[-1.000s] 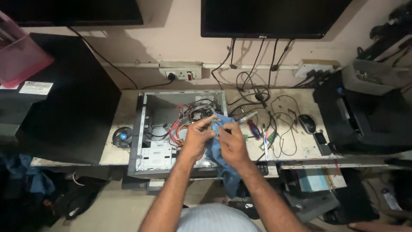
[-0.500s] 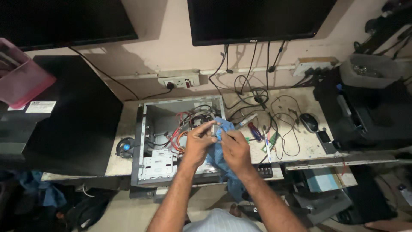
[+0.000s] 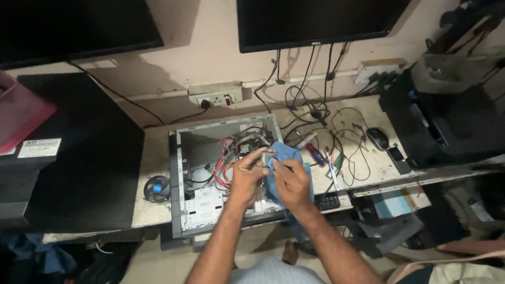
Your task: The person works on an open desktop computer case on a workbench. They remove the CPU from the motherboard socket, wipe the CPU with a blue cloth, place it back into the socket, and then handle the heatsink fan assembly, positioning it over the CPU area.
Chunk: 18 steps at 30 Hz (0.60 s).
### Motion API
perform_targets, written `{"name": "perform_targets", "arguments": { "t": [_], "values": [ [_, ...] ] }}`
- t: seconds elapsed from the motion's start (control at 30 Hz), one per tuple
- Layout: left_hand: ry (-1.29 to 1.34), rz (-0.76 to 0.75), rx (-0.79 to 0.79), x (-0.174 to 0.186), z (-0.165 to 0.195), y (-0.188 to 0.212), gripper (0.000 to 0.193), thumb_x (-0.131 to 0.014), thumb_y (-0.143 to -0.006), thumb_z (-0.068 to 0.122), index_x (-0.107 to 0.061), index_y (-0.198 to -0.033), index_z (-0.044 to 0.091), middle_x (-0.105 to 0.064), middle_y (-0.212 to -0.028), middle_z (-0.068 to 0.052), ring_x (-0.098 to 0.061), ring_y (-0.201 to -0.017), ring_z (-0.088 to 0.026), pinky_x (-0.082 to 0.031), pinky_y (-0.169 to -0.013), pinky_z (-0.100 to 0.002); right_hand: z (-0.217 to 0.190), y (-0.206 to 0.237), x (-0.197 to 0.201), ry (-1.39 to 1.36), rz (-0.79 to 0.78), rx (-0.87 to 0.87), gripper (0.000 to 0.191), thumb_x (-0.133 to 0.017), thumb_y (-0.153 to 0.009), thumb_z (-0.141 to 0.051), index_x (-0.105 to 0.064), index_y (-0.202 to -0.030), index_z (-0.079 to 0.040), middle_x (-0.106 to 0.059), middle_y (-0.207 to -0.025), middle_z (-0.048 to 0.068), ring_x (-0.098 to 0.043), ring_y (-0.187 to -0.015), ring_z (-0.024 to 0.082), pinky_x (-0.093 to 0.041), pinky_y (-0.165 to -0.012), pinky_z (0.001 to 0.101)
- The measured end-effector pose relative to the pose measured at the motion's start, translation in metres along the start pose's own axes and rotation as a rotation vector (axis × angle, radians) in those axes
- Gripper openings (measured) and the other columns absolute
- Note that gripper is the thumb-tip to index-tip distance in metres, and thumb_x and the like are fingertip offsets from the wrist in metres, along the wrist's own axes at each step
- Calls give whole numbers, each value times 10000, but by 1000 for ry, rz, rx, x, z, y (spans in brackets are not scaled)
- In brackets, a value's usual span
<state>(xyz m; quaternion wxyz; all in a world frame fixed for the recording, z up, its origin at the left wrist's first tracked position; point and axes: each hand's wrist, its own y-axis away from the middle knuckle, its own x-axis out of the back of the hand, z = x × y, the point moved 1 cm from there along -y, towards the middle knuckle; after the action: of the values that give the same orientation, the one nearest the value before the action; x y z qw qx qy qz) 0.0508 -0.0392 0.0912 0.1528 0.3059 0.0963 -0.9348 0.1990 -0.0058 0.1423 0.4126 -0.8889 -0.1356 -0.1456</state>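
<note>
The person leans over an open computer case (image 3: 221, 173) lying on its side on the worktop (image 3: 158, 152), its inside bare to view with red and orange wires bunched near the middle. Both hands are over the right half of the case. The left hand (image 3: 247, 176) has its grip closed on a small square chip (image 3: 267, 159), pinched by the edges between thumb and fingertips and held just above the case's right wall. The right hand (image 3: 291, 181) is right beside it, its grip closed on a blue cloth (image 3: 281, 158); the cloth is bunched under the fingers, touches the chip, and hangs down past the front edge of the case.

Left of the case, a small round cooling fan (image 3: 156, 188) with a blue hub lies flat on the worktop, and beyond that stands a big black case panel (image 3: 79, 158). Right of the case there is a tangle of black cables (image 3: 326, 118), a screwdriver (image 3: 315, 154) with a red and blue handle, and farther out a dark computer mouse (image 3: 377, 138). Behind the case, a white power strip (image 3: 214, 96) is fixed to the wall, with two dark monitors (image 3: 315, 21) hanging above. Past the mouse, well apart from the case, sits a black printer (image 3: 447, 126).
</note>
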Motion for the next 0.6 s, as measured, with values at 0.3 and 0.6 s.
{"name": "perform_targets", "arguments": {
  "t": [0.3, 0.6],
  "values": [
    [81, -43, 56, 25, 12, -12, 514, -642, -818, -152, -631, -1322, -54, -723, -1130, -114, -705, -939, -146, -598, -812, -282, -7, -9, -29, 15, -122, 8, 417, -644, -856, 86, -673, -1269, 34, -606, -1049, 180, -641, -905, 304, -548, -774, 367],
    [111, -56, 43, 41, 11, -9, 560, -653, -837, -147, -626, -1390, -59, -711, -1198, -100, -601, -833, -65, -485, -691, -194, -17, 3, -53, 106, 1, 6, 381, -657, -844, 89, -732, -1201, -22, -630, -1040, 155, -644, -897, 280, -534, -738, 355]
  ]
}}
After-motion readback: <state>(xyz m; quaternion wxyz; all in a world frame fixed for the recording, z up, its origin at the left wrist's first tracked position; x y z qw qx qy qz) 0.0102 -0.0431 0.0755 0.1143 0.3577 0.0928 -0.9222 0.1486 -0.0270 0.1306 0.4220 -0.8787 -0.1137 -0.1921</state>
